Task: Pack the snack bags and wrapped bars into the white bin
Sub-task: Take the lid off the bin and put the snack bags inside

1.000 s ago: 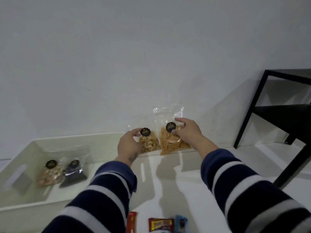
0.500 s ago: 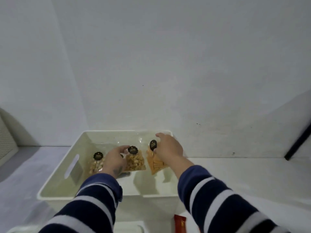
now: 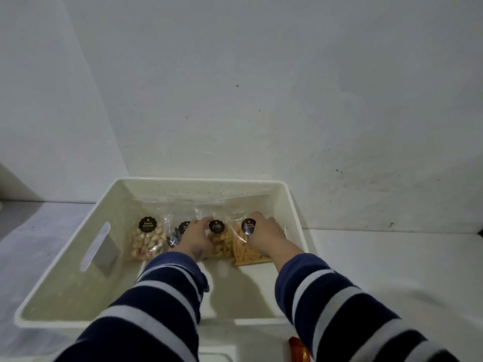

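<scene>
Four snack bags [image 3: 147, 240] line white bin [image 3: 65, 288]; one red bar [image 3: 299, 351] outside.

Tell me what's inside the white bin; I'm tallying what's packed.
Four snack bags line the white bin's far wall: pastel biscuits, a dark snack half hidden by the left hand, nuts, orange sticks.

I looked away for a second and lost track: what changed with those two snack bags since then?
Both hands carried their clear bags from the counter by the wall leftward into the white plastic bin. The left hand now sets the nut bag down, the right hand the orange stick bag, still gripping. The pastel biscuit bag and dark snack bag stayed put.
</scene>
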{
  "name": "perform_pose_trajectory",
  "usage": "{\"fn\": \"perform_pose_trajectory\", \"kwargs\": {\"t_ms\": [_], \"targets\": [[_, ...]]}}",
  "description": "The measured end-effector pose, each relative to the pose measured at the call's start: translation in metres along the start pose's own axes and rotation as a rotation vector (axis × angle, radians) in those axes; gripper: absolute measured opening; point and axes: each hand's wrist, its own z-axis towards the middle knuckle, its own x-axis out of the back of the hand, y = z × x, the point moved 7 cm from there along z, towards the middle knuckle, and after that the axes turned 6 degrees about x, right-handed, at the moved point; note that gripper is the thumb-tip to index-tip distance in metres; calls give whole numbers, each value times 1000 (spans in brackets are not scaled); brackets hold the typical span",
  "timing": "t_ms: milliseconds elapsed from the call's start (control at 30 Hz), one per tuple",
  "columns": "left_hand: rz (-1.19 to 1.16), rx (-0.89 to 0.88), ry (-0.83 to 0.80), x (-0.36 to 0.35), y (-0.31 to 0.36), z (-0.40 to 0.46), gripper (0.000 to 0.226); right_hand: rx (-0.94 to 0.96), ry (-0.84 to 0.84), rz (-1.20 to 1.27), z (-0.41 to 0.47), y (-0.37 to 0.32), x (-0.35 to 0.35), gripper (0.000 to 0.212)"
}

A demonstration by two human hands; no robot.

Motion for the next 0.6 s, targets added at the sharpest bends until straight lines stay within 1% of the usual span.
{"fn": "perform_pose_trajectory", "kwargs": {"t_ms": [133,233,333,400,467,533,600], "targets": [[-9,20,30,11,3,-3,74,5,1,-1,-5,-5,7,69],[66,34,49,23,11,-17,75,37,-4,17,-19,-14,19,68],[150,13,52,33,26,-44,73,114,28,111,-43,-23,42,63],[217,-41,38,36,42,-64,65,201,76,182,-66,-29,62,50],[263,-97,-9,33,62,-84,57,270,161,211,-91,-30,84,36],[298,-140,-49,27,82,-107,52,288,239,201,-117,-20,104,33],[328,-179,-54,18,104,-130,49,279,279,177,-143,-2,121,33]]}}
